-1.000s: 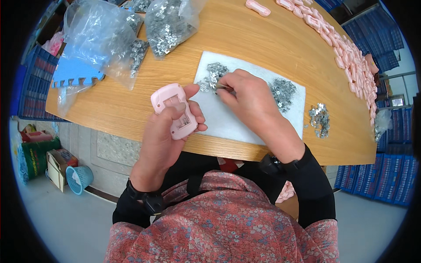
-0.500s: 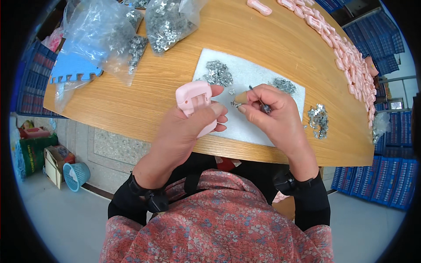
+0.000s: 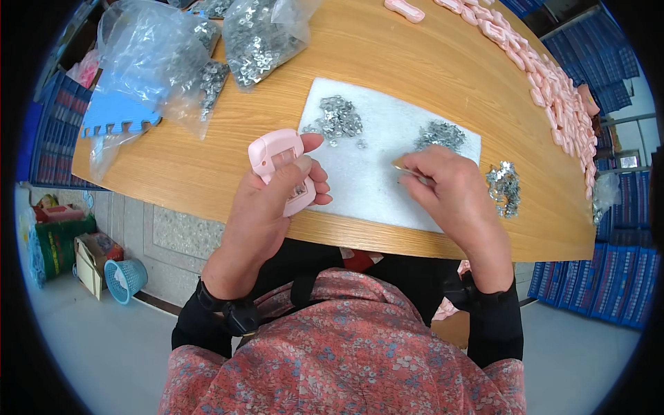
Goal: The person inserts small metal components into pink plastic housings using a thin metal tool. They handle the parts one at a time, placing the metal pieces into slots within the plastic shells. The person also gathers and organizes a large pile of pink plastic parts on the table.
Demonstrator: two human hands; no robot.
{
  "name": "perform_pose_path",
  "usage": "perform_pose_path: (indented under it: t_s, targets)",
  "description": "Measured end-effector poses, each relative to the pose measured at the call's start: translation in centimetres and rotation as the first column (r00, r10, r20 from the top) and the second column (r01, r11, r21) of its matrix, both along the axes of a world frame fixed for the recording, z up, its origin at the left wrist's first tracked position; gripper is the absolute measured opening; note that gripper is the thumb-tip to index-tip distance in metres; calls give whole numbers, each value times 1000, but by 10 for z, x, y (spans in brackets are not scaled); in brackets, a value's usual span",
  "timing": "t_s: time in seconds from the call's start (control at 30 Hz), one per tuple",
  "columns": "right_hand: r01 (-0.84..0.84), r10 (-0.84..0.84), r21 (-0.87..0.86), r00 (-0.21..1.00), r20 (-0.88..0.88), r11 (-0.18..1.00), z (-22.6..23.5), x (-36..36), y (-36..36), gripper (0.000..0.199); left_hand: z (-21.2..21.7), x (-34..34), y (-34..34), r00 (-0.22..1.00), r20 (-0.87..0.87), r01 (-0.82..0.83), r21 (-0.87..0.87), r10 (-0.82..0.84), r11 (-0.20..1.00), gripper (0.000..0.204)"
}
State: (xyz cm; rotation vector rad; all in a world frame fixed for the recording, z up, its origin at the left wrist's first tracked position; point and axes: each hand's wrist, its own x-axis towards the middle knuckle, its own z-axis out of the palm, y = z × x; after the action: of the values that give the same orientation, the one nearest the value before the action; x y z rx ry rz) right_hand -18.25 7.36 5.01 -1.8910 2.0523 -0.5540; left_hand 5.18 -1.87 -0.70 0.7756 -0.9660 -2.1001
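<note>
My left hand (image 3: 252, 207) is wrapped around a pink plastic casing (image 3: 271, 149), its thumb lying across the hollowed face. Small metal bits show inside the casing's lower recess. Over the white foam sheet (image 3: 366, 190), my right hand (image 3: 460, 190) is closed, with a thin metal tool (image 3: 420, 177) partly visible between its fingers; its exact kind is hidden. Just beyond those fingers lies a pile of small metal pieces (image 3: 441, 135). Another pile of metal clips (image 3: 339, 119) sits at the sheet's far left.
Right of the sheet, more metal pieces (image 3: 503, 190) lie on the wooden table (image 3: 387, 55). Pink casings (image 3: 553, 97) are heaped along its right edge. Clear bags of metal parts (image 3: 266, 41) stand far left, near a blue foam mat (image 3: 117, 104). A blue basket (image 3: 126, 280) is on the floor.
My left hand has moved left with the pink casing. My right hand has shifted right, away from the casing, toward the far right metal pile.
</note>
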Motion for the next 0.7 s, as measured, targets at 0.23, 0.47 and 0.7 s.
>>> perform_pose_path:
  t_s: [0.23, 0.47, 0.7]
  targets:
    - [-36, 35, -104, 999, -13, 994, -27, 36, -59, 12, -1, -1, -4, 999, -30, 29, 22, -28, 999, 41]
    - [10, -11, -13, 999, -41, 1000, -33, 51, -71, 13, -6, 0, -6, 999, -35, 35, 53, -33, 998, 55]
    - [49, -52, 36, 993, 104, 998, -26, 49, -64, 15, -7, 5, -16, 971, -232, 91, 157, -53, 983, 83]
